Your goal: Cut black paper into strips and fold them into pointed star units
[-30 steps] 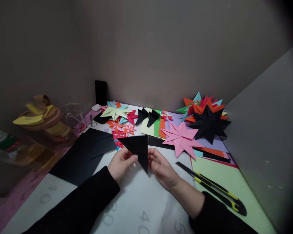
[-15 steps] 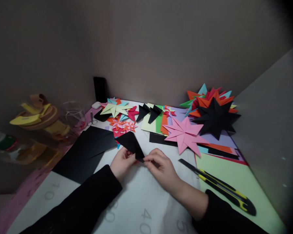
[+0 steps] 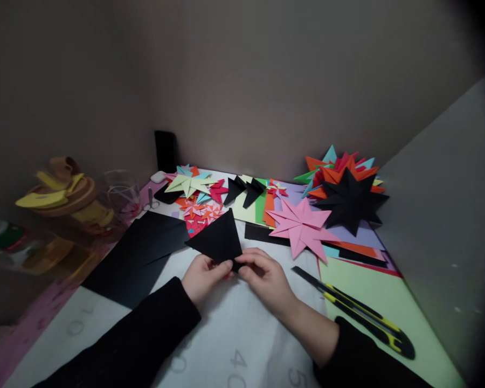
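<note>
A folded piece of black paper point(image 3: 219, 237) is held up between both hands, its pointed tip facing away from me. My left hand point(image 3: 205, 277) pinches its lower edge, thumb on top. At the lower right corner of the paper, my right hand point(image 3: 267, 277) grips it between thumb and fingertips. The two thumbs almost meet there. Beyond the paper lie two small black folded pieces point(image 3: 244, 189). Flat black sheets point(image 3: 139, 258) spread to the left of my left hand. A pink paper star point(image 3: 303, 223) rests beyond my right hand.
A yellow-black utility knife point(image 3: 359, 312), blade out, lies at right on a pale green sheet point(image 3: 420, 328). Paper stars point(image 3: 188, 183) and a black star point(image 3: 353, 202) sit at the back. Scissors point(image 3: 150, 202), a clear cup point(image 3: 121, 188) and a phone point(image 3: 165, 151) stand at the back left.
The black paper has turned from a slanted position so that its broad face shows and its tip points up and away. Both hands still hold it in nearly the same place.
</note>
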